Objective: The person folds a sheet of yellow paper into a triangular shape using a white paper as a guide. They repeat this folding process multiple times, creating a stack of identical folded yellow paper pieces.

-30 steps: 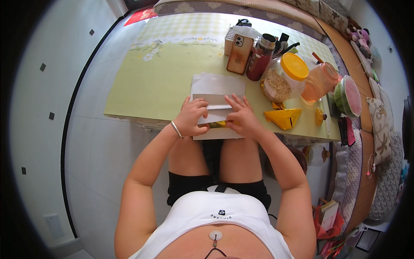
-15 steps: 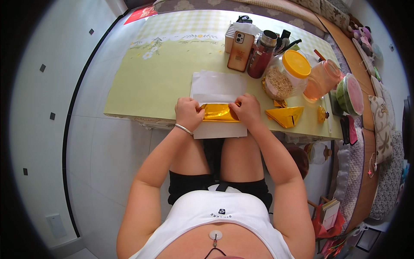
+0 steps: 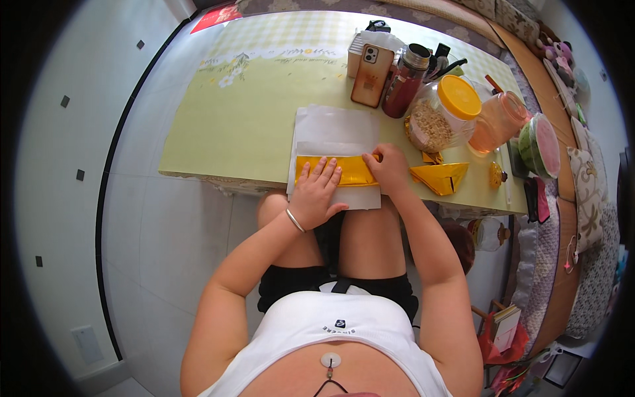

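left hand (image 3: 317,190) open, flat on the gold foil sheet (image 3: 350,171) at frame centre; right hand (image 3: 390,169) pinches its right end, white paper (image 3: 334,129) underneath.

Folded gold paper strip (image 3: 349,171) flat atop white sheet (image 3: 337,129)

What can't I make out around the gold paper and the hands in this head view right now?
- Gold paper: its left part lies under the left hand; folds there are hidden.
- Right hand: its fingers curl over the strip's right end, so that end is hidden.
- Left hand palm: faces down, unseen.
- White sheet: its near edge is partly covered by both hands.
- Folded gold piece: its shape is too small to tell.
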A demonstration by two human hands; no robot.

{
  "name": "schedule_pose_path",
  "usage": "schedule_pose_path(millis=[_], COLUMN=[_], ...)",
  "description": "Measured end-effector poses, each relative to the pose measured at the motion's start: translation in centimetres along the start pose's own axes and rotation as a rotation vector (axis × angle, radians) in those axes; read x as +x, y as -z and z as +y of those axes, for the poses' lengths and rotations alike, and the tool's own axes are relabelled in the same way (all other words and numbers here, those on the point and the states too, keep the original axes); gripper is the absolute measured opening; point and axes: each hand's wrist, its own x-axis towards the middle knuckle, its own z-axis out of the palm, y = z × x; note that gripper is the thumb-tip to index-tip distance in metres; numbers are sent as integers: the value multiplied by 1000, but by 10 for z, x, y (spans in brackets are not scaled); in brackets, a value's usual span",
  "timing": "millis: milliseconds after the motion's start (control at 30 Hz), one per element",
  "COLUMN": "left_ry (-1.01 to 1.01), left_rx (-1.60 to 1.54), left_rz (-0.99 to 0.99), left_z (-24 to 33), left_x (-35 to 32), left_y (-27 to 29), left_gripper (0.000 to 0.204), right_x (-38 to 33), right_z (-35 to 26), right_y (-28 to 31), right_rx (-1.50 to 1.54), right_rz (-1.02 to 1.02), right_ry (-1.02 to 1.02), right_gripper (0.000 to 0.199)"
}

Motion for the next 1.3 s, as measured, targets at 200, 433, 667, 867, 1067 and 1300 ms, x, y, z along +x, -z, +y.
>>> schedule_pose_path(millis=[200, 433, 667, 867, 1067, 1300], left_ry=[14, -8, -29, 20, 40, -96], left_rx=[7, 7, 35, -22, 234, 454], left_rz=[0, -11, -93, -219, -134, 24], left_z=[3, 1, -2, -22, -33, -48], left_x=[1, -2, -3, -22, -26, -17], left_y=[2, -1, -3, 16, 13, -14], left_gripper=[85, 82, 90, 92, 67, 44], right_x=[-2, -6, -54, -76, -66, -52], right_z=[5, -4, -29, -3, 10, 11], right_y=[1, 2, -43, -8, 8, 11], right_rx=[-72, -190, -413, -294, -477, -534], right_rz=[6, 26, -116, -243, -173, -102], right_ry=[48, 64, 493, 429, 605, 745], right_gripper=[23, 25, 78, 75, 51, 38])
